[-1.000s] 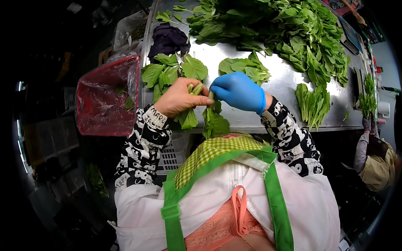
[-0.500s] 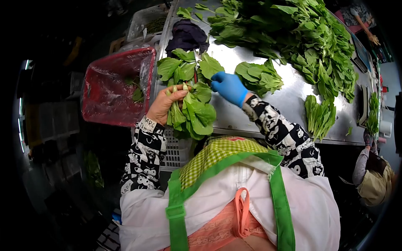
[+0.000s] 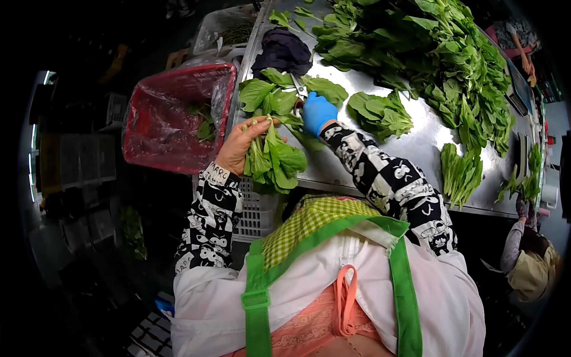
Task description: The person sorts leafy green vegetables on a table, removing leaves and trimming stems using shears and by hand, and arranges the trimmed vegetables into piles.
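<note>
My bare left hand point(image 3: 237, 146) is closed around the stems of a bunch of leafy greens point(image 3: 276, 163), whose leaves hang down over the table's near edge. My right hand point(image 3: 319, 113), in a blue glove, is closed at the handles of a pair of scissors point(image 3: 300, 89). Their metal blades point away from me; the glove hides part of the handles. Loose green leaves point(image 3: 256, 94) lie to the left of the scissors and beneath them. To the right of the glove rests a small pile of greens point(image 3: 380, 113).
A red crate point(image 3: 172, 160) lined with clear plastic stands left of the metal table point(image 3: 339, 169). A large heap of greens point(image 3: 440, 59) covers the far right, with a smaller bunch point(image 3: 461, 175) nearer me. Dark cloth point(image 3: 282, 50) lies behind the scissors. Another person point(image 3: 532, 262) is at right.
My right hand has moved left and away from me, from bare table to the scissors, and has closed on their handles. My left hand still holds the greens. The whole view has shifted slightly.
</note>
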